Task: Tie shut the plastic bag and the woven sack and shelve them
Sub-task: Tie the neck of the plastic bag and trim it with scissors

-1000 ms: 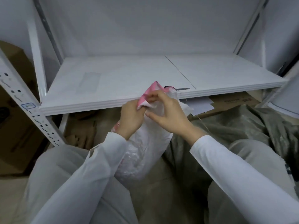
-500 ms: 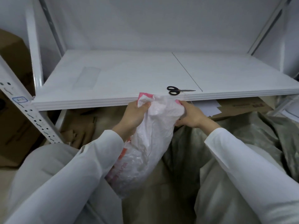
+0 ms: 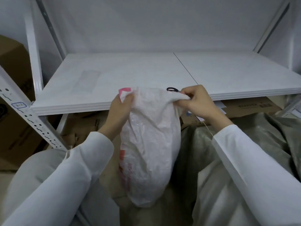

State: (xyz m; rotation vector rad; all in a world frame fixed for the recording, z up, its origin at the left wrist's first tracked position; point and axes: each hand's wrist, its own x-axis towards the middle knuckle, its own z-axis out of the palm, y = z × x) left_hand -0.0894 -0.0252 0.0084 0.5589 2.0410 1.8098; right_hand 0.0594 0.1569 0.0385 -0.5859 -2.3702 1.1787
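I saw my left hand [image 3: 121, 108] pinching the pink-printed corner of the white plastic bag [image 3: 151, 144] and my right hand [image 3: 198, 103] curled round the opposite corner. The bag stood between my knees before the shelf [image 3: 114, 79] edge, near the black scissors [image 3: 171, 89].

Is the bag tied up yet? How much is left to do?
Done: nothing is finished; the bag shows no knot. In hand: the left hand and right hand each grip a top corner of it, pulled apart. Left: knot the bag, tie the sack lying to the right, then put both on the shelf, where neither sits yet.
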